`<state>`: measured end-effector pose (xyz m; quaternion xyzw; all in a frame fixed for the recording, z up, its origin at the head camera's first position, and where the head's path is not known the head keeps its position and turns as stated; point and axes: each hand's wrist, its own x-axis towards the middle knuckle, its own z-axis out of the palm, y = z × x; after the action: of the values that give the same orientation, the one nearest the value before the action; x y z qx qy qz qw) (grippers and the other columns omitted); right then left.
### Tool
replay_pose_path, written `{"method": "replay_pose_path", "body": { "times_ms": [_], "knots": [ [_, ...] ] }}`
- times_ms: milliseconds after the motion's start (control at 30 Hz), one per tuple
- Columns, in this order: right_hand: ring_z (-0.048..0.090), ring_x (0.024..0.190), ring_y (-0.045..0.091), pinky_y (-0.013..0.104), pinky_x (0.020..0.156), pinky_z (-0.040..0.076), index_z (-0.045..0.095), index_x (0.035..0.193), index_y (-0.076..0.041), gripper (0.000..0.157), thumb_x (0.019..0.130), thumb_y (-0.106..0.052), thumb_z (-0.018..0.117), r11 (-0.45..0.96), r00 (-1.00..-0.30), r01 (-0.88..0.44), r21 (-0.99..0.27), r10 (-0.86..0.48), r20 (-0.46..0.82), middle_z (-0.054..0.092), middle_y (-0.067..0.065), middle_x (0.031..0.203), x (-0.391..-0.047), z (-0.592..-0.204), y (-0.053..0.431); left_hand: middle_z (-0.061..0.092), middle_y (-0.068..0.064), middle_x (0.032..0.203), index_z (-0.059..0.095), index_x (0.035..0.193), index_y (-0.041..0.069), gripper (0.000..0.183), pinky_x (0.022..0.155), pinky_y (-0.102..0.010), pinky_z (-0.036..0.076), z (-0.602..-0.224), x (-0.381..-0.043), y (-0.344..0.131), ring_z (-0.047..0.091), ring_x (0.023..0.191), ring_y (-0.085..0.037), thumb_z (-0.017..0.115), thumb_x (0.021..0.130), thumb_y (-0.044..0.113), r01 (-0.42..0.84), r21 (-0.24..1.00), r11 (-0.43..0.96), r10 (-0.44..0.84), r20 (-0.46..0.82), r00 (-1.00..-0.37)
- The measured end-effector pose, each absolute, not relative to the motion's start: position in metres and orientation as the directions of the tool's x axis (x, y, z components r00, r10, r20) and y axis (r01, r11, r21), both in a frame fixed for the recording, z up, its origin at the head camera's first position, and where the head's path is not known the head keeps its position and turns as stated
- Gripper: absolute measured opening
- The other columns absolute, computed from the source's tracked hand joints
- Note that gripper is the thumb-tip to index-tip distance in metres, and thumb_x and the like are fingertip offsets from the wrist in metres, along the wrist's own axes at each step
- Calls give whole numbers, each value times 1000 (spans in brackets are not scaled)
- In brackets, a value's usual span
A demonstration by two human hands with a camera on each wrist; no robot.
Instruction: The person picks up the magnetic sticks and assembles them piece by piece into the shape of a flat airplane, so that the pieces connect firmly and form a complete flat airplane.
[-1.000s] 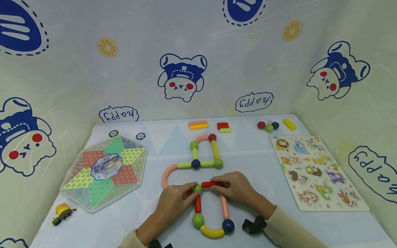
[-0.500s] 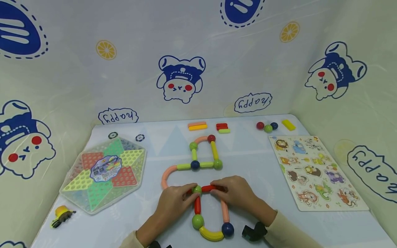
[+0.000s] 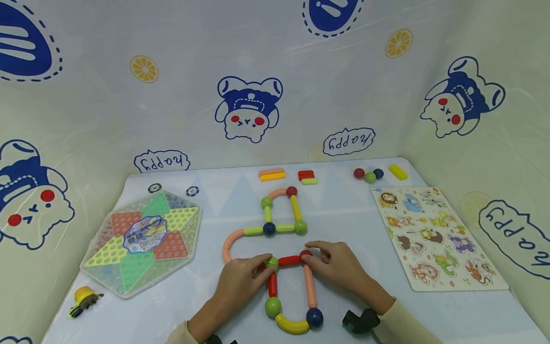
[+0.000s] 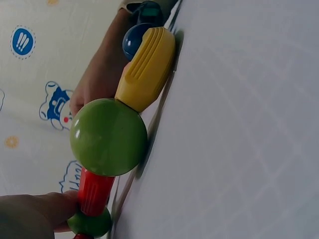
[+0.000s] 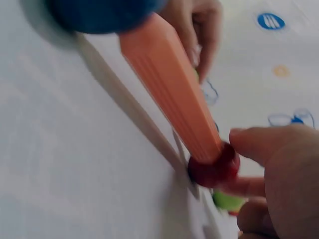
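My left hand pinches a green ball at the upper left corner of a loop of magnetic sticks and balls. My right hand holds the red ball at the opposite corner between thumb and finger. A red stick bridges these two balls. Below them the loop continues through another red stick, a green ball, a yellow curved stick, a blue ball and a pink stick. My left fingers partly hide a red stick leading left.
Farther back, a second loop with a navy ball joins a pink curved stick. Loose sticks and balls lie along the back edge. A hexagonal game board is at left, an animal puzzle board at right.
The red stick in my right hand has moved left against the green ball. My right fingers have then let go of it and shifted to the red ball; my left hand stays put.
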<state>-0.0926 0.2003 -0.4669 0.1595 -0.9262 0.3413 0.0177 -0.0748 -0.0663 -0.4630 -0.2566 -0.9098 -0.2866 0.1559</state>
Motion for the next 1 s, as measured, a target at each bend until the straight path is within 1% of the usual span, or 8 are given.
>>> {"method": "replay_pose_path", "body": {
  "times_ms": [100, 200, 533, 700, 833, 933, 1000],
  "knots": [
    [32, 42, 4, 21, 42, 22, 69, 105, -32, 36, 81, -57, 62, 672, -952, -288, -683, -279, 127, 35, -11, 47, -92, -468, 205, 34, 21, 49, 73, 103, 19, 30, 41, -16, 22, -462, -74, -66, 30, 42, 5, 73, 80, 38, 545, 445, 710, 374, 418, -828],
    [32, 43, 3, 20, 43, 23, 68, 104, -34, 33, 81, -56, 63, 647, -950, -283, -708, -293, 112, 36, -12, 48, -91, -469, 207, 31, 20, 49, 72, 104, 19, 30, 40, -16, 23, -462, -73, -66, 29, 41, 4, 72, 80, 39, 537, 444, 717, 370, 410, -833],
    [31, 45, 1, 19, 44, 24, 68, 103, -32, 31, 82, -54, 63, 642, -936, -319, -697, -329, 126, 35, -14, 48, -88, -468, 208, 30, 20, 48, 73, 102, 20, 29, 40, -16, 21, -463, -71, -64, 27, 40, 4, 73, 80, 39, 530, 433, 729, 352, 427, -833],
    [32, 45, 2, 20, 44, 25, 68, 103, -33, 31, 82, -55, 62, 643, -935, -320, -696, -333, 123, 36, -14, 49, -89, -468, 210, 30, 20, 49, 73, 102, 20, 28, 40, -16, 21, -463, -71, -64, 27, 41, 5, 74, 79, 38, 539, 427, 726, 354, 440, -826],
    [35, 44, 6, 22, 44, 27, 69, 103, -33, 32, 82, -55, 62, 663, -953, -276, -695, -281, 111, 37, -10, 48, -96, -466, 215, 31, 21, 49, 73, 102, 19, 29, 40, -15, 22, -462, -71, -63, 27, 41, 5, 74, 80, 37, 552, 429, 715, 362, 447, -818],
    [38, 45, 10, 23, 44, 30, 70, 103, -31, 27, 85, -49, 63, 705, -971, -234, -669, -203, 126, 40, -7, 49, -111, -461, 225, 31, 21, 50, 73, 102, 19, 29, 40, -15, 22, -462, -71, -63, 28, 41, 5, 74, 80, 37, 551, 435, 712, 364, 443, -819],
    [42, 47, 14, 24, 44, 33, 69, 105, -28, 25, 87, -44, 63, 726, -983, -184, -662, -140, 119, 43, -3, 52, -126, -455, 233, 32, 21, 49, 72, 103, 19, 29, 40, -16, 23, -462, -72, -62, 29, 41, 5, 74, 80, 37, 549, 438, 712, 365, 437, -822]
  ]
}}
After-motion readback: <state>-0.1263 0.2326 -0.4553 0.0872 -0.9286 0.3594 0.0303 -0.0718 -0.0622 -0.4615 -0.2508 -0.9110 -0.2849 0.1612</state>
